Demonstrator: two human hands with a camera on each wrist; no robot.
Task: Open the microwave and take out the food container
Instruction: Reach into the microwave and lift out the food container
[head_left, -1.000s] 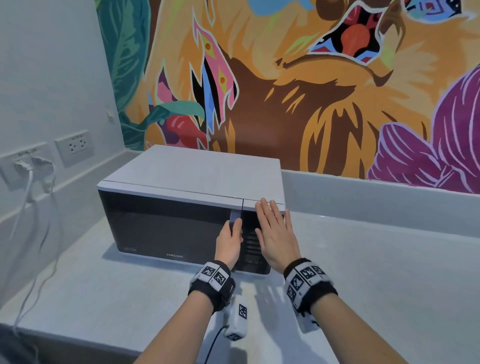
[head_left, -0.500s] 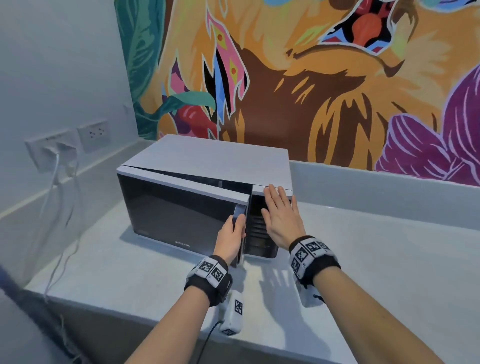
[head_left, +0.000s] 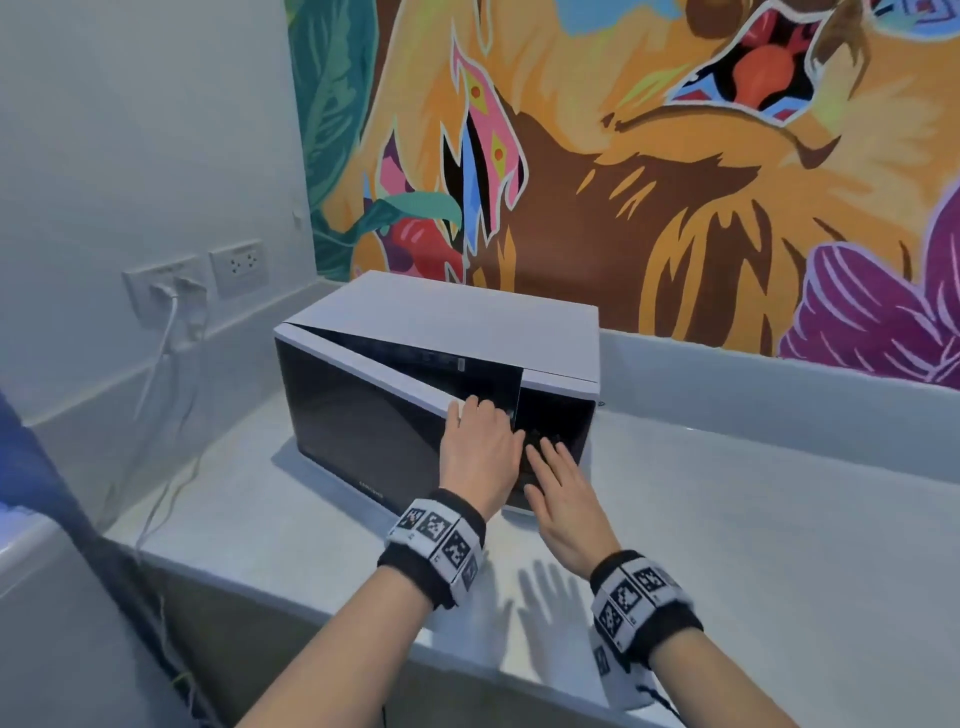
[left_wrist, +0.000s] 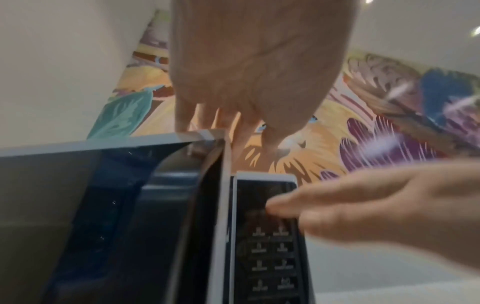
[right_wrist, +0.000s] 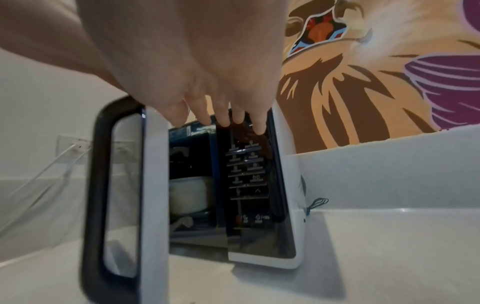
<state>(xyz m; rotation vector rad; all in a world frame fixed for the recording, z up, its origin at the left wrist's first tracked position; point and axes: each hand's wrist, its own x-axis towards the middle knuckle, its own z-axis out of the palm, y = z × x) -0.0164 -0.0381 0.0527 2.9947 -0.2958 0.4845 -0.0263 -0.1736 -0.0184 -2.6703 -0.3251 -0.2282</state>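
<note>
A white microwave (head_left: 457, 322) stands on the counter with its dark glass door (head_left: 358, 415) swung partly out from the right side. My left hand (head_left: 483, 436) grips the door's free edge near its top corner, fingers curled over it (left_wrist: 205, 117). My right hand (head_left: 561, 483) is flat with straight fingers in front of the control panel (head_left: 563, 421), and I cannot tell if the tips touch it. Through the gap, the right wrist view shows a white food container (right_wrist: 188, 195) inside the cavity, beside the door edge (right_wrist: 153, 185).
The pale counter (head_left: 753, 545) runs right of the microwave to a low backsplash under a painted mural. Wall sockets (head_left: 171, 291) with plugged white cables (head_left: 156, 395) sit on the left wall. A dark blue shape (head_left: 36, 467) fills the lower left. The counter's front edge is below my wrists.
The door has swung further out under my left hand. My right hand has come off the top of the control panel and dropped to its front.
</note>
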